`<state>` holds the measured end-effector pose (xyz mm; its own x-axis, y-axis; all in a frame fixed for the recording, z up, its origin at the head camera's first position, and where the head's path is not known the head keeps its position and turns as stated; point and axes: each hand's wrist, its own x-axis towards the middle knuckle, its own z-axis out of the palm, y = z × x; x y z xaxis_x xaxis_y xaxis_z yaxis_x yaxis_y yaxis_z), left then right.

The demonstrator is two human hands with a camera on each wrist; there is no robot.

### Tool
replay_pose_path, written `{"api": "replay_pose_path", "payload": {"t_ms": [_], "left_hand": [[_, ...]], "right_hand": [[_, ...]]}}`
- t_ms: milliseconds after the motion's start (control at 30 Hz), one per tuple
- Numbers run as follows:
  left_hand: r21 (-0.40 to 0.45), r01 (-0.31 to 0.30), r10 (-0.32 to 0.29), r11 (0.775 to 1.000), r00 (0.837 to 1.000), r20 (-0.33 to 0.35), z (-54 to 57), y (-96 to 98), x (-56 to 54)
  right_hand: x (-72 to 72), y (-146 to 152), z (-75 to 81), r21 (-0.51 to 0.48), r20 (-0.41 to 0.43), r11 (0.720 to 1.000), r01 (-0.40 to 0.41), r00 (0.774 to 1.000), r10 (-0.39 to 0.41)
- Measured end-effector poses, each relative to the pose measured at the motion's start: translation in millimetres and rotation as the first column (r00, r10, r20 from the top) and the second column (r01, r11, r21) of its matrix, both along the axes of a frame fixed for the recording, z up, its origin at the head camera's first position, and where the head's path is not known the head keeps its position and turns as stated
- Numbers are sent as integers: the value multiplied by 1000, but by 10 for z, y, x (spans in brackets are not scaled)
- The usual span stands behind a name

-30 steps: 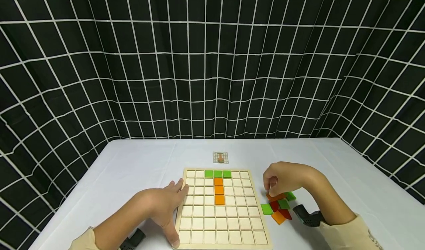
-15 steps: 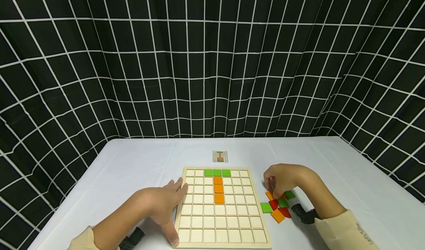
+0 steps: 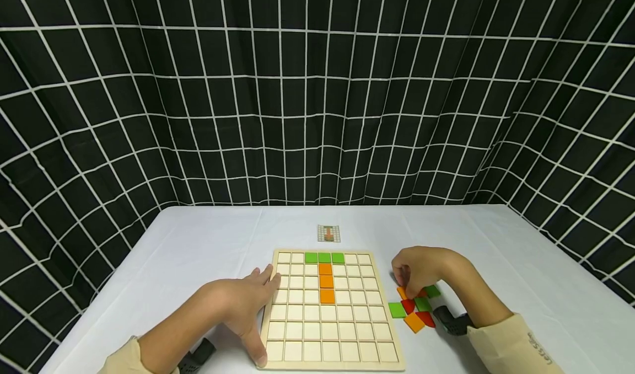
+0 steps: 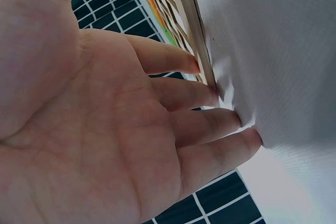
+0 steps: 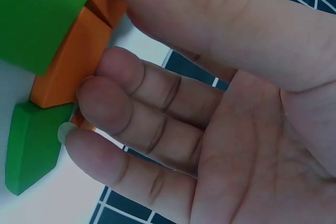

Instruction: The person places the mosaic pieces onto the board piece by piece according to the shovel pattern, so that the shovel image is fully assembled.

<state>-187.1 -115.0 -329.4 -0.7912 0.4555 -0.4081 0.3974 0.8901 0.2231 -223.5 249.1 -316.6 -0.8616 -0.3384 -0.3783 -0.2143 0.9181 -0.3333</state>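
Note:
My left hand (image 3: pixel 246 306) lies along the left side of a pale wooden grid board (image 3: pixel 337 349), fingers fairly straight. Its thumb rests at the near left corner; in the left wrist view, the fingertips (image 4: pixel 209 95) reach the board's edge and the cloth. Three green tiles (image 3: pixel 324 258) sit in the top row, above three orange tiles (image 3: pixel 326 281) in a column. My right hand (image 3: pixel 421 266) bends down over loose tiles beside the board. Its thumb touches an orange tile (image 5: pixel 110 1), and I cannot tell whether it pinches it. Other fingertips meet another orange tile (image 5: pixel 73 61).
Around the right hand lie loose green (image 3: pixel 397 310), orange (image 3: pixel 414 322) and red tiles (image 3: pixel 425 319), some overlapping. A small pattern card (image 3: pixel 329 233) lies beyond the board. White cloth (image 3: pixel 218 241) covers the table; a black curtain with white grid lines (image 3: pixel 317 87) stands behind.
The right hand has shifted slightly lower, and its thumb has moved toward the pile's middle. An orange tile now shows apart at the pile's left. The left hand holds its place.

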Motion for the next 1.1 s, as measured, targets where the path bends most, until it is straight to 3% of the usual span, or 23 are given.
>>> {"api": "replay_pose_path", "payload": {"t_ms": [500, 767, 1100], "left_hand": [[12, -3, 2, 1000, 1000, 16, -16, 5, -12], [12, 0, 0, 1000, 1000, 11, -27, 0, 0], [5, -9, 9, 1000, 1000, 20, 8, -6, -26]], "right_hand": [[9, -21, -14, 2, 39, 1000, -13, 999, 13], [6, -9, -12, 9, 7, 999, -52, 999, 52], [-8, 15, 39, -87, 43, 994, -64, 997, 68]]}}
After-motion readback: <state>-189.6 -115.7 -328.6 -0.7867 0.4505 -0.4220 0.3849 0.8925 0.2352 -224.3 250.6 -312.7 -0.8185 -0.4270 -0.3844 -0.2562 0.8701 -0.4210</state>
